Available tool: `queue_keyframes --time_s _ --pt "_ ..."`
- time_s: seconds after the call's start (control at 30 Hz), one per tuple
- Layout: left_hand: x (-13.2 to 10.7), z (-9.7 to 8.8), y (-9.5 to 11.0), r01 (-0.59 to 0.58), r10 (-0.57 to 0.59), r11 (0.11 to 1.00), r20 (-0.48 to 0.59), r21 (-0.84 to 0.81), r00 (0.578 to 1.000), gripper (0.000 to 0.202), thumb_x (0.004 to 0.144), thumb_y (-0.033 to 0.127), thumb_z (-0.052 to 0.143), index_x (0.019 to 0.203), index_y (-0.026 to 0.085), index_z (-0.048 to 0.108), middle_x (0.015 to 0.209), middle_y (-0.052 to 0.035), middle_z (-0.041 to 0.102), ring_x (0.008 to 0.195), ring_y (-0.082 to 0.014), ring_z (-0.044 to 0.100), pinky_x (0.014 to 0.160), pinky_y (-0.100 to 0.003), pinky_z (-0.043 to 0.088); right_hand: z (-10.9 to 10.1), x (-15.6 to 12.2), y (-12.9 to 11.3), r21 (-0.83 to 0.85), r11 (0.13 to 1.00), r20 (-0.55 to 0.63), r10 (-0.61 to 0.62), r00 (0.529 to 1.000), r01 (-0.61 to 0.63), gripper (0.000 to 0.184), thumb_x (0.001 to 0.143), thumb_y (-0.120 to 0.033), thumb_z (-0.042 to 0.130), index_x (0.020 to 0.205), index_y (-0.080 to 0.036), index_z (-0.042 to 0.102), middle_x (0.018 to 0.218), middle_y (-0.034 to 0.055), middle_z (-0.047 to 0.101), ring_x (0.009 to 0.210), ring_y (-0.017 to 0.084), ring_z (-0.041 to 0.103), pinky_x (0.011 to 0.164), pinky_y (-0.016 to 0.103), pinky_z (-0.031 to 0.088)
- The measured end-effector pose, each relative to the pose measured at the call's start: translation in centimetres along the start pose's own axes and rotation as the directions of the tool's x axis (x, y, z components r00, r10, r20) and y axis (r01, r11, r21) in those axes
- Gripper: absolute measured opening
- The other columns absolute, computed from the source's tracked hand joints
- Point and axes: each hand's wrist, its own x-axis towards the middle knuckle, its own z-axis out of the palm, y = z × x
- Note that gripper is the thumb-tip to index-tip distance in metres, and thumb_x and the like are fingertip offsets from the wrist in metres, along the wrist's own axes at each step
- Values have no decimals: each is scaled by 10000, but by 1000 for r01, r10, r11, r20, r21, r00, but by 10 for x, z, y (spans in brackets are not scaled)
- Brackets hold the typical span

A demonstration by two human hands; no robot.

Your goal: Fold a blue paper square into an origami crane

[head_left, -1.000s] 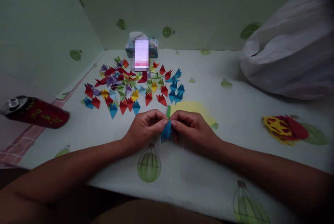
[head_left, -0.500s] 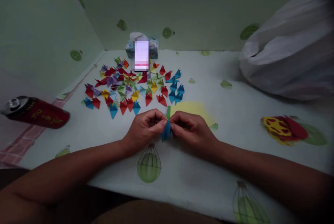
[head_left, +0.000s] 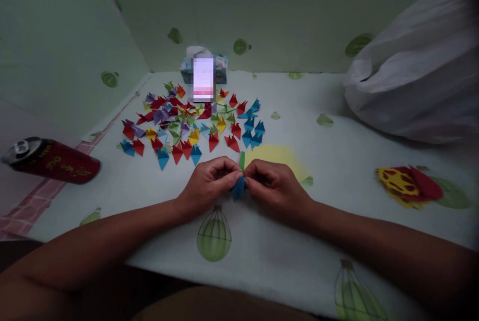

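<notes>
A small folded piece of blue paper (head_left: pixel 238 191) is pinched between both hands, above the table in the middle of the view. My left hand (head_left: pixel 211 181) grips it from the left with thumb and forefinger. From the right, my right hand (head_left: pixel 275 186) pinches it with its fingertips close to those of the left. The upper part of the paper is hidden by the fingers. Just beyond the hands lies a yellow paper sheet (head_left: pixel 279 156), with a green strip (head_left: pixel 241 160) at its left edge. Many small folded paper pieces (head_left: pixel 183 129) in several colours are spread behind my left hand.
A dark red can (head_left: pixel 60 161) is at the left. At the back, a lit phone screen (head_left: pixel 203 79) stands before a tissue box (head_left: pixel 221 69). A white plastic bag (head_left: pixel 411 71) fills the right rear. A red and yellow item (head_left: pixel 404 186) lies at the right.
Both hands stay in nearly the same place. The fingertips and the blue paper have shifted very slightly, and a little less of the paper shows below them.
</notes>
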Motion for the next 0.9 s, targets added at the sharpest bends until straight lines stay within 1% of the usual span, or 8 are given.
queue_keyframes --time_s 0.13,0.2,0.33,0.43,0.5,0.57,0.73,0.9 --pt "1 -2 -2 1 -1 999 11 45 1000 183 837 308 674 791 139 621 694 15 566 628 -91 494 576 -211 409 0 1 -1 28 999 14 37 999 -37 174 857 -187 580 686 -162 563 621 -22 541 555 86 453 531 221 353" --pt "2 -2 -2 -9 8 998 17 61 1000 190 869 314 645 792 141 631 714 9 574 659 -96 507 610 -216 421 0 2 -3 75 993 19 91 996 -92 170 847 -206 578 682 -170 556 617 -23 538 555 92 457 527 225 358" --pt "4 -2 -3 -8 8 1000 -17 -4 1000 194 927 343 587 976 164 643 886 -25 632 823 -129 585 748 -250 477 -3 4 -7 208 938 23 278 960 -277 164 835 -253 568 688 -194 525 555 -34 534 511 107 475 507 239 376" --pt "4 -1 -6 -36 32 996 -51 -81 998 249 853 348 691 1014 195 581 993 -34 609 909 -155 602 790 -270 506 -3 4 -7 275 898 5 355 935 -342 160 830 -284 578 707 -203 516 519 -39 540 482 116 487 500 249 385" --pt "3 0 -7 -79 77 995 -40 -61 996 340 758 322 785 965 204 541 1040 -39 584 941 -170 604 792 -280 523 -3 4 -6 284 896 -18 363 932 -343 161 827 -299 588 717 -202 521 528 -36 549 486 117 489 505 253 388" --pt "2 1 -7 -129 130 991 -21 24 991 374 707 284 823 906 202 517 1054 -44 568 958 -178 601 785 -284 533 -2 3 -6 291 897 -33 359 933 -334 159 823 -301 595 722 -199 526 543 -34 559 495 116 495 512 253 391" --pt "1 2 -5 -188 199 960 -34 205 979 146 825 239 683 812 178 551 917 -38 594 847 -151 596 720 -271 512 0 3 -8 341 886 -22 342 939 -315 163 830 -290 607 722 -195 530 541 -35 572 509 112 511 535 254 408" --pt "1 2 -3 -122 138 974 -76 192 987 128 840 266 649 785 164 594 802 -29 619 730 -134 576 652 -262 471 0 2 -8 376 872 5 336 942 -313 167 845 -298 617 740 -194 538 540 -38 581 511 111 526 544 256 424"
